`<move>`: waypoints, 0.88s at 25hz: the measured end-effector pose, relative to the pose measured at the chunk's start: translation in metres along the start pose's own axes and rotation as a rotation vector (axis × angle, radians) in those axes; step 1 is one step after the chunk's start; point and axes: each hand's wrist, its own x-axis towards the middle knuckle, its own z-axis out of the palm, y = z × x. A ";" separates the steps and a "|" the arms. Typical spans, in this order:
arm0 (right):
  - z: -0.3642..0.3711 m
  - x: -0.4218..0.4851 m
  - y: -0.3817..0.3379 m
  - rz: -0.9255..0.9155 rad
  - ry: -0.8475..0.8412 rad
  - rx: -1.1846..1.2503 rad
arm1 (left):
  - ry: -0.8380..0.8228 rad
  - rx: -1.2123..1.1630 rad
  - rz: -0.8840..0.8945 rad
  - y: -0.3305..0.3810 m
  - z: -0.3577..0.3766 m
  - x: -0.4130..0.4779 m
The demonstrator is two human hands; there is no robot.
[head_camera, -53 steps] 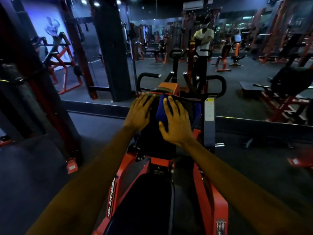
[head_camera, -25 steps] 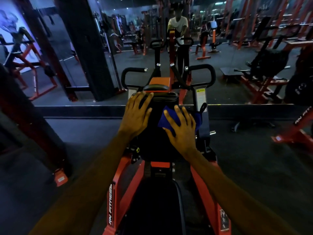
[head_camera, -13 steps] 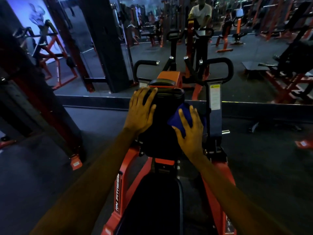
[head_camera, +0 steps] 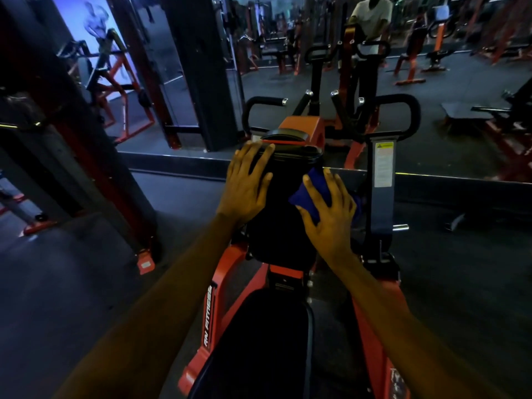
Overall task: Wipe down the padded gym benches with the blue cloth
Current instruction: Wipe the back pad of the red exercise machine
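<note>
Head view recorded the right hand (head_camera: 331, 217) flat with fingers spread, pressing the blue cloth (head_camera: 316, 187) against the right edge of the upright pad (head_camera: 283, 203); it curled round nothing. The left hand (head_camera: 244, 185) lay flat at the pad's upper left edge, apparently bracing. Risk noted: held by pressure alone, the cloth could slip off that edge and drop beside the orange frame (head_camera: 227, 272). The cloth appeared dark blue, soft and bunched, and was largely covered by the fingers.

Two hands (head_camera: 244, 191) (head_camera: 331, 223), one blue cloth (head_camera: 300, 197), two black pads (head_camera: 280, 223) (head_camera: 259, 341).
</note>
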 end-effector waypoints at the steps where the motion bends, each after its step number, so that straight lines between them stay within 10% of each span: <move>1: -0.004 0.011 -0.005 0.009 0.011 -0.011 | -0.011 -0.012 -0.006 0.001 -0.002 0.000; 16: -0.047 0.103 -0.033 -0.108 -0.177 -0.241 | -0.030 0.014 -0.157 0.007 0.015 -0.026; 22: -0.033 0.164 -0.068 -0.298 -0.506 -0.335 | -0.123 0.026 -0.209 0.019 0.024 -0.050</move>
